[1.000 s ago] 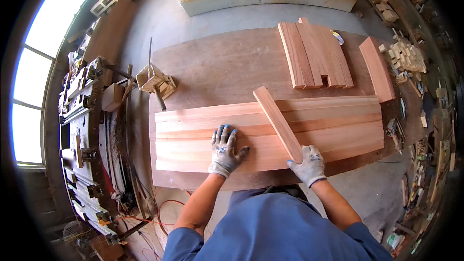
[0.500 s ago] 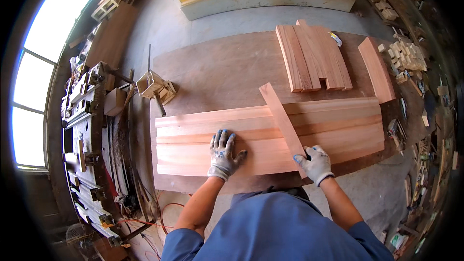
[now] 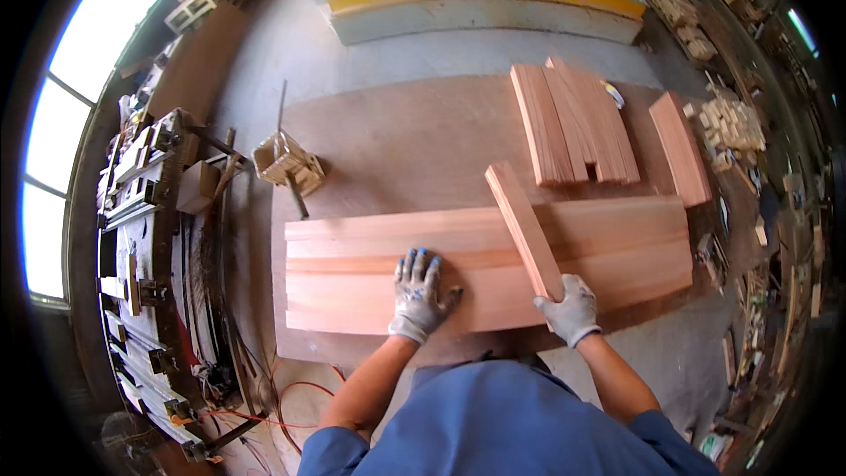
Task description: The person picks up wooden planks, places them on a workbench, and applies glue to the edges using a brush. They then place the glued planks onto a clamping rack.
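My left hand [image 3: 419, 295], in a grey work glove with blue fingertips, lies flat with fingers spread on a row of reddish wooden boards [image 3: 344, 278] laid edge to edge across the table. A wooden strip [image 3: 522, 225] slants over these boards, its far end pointing away and to the left. My right hand [image 3: 571, 308], gloved too, is closed around the strip's near end, close to the boards' front edge. The strip shows its broad face and one side; whether its underside touches the boards I cannot tell.
Behind the boards, a stack of thick wooden pieces [image 3: 573, 128] lies on the brown tabletop [image 3: 388, 141], with a single block [image 3: 680, 150] to its right. At the back left stands a wooden box holding rods [image 3: 286, 163]. A clamp rack [image 3: 145, 238] lines the left side.
The strip has rolled in my right hand, so another of its long faces shows. My left hand remains flat on the boards. The whole view has shifted slightly.
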The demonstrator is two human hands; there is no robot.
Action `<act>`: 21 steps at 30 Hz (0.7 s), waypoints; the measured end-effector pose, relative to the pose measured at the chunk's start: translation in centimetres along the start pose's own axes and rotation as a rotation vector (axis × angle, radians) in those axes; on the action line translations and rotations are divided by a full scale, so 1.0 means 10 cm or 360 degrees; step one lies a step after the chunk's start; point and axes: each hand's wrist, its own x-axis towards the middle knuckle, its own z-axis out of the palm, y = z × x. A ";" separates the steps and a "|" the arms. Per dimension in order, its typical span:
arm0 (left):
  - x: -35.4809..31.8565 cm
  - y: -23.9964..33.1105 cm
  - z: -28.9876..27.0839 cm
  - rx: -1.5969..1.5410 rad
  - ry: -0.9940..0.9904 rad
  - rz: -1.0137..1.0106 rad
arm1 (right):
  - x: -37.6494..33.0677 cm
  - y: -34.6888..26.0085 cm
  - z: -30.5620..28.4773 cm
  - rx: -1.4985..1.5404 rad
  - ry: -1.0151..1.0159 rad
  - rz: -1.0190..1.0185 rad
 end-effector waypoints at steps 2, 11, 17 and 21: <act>-0.01 -0.02 -0.02 0.0010 -0.0034 -0.0027 | 0.17 -0.25 -0.17 0.0102 -0.0073 0.0051; 0.04 0.01 -0.05 -0.0026 -0.0053 -0.0026 | 2.02 -1.27 0.08 0.0279 0.0000 -0.0126; 0.04 0.00 -0.01 0.0027 -0.0079 -0.0004 | 2.67 -1.67 0.75 0.0045 0.0136 0.0013; 0.01 -0.02 -0.01 0.0004 -0.0069 -0.0010 | 2.65 -1.51 0.92 -0.0020 -0.0208 -0.0071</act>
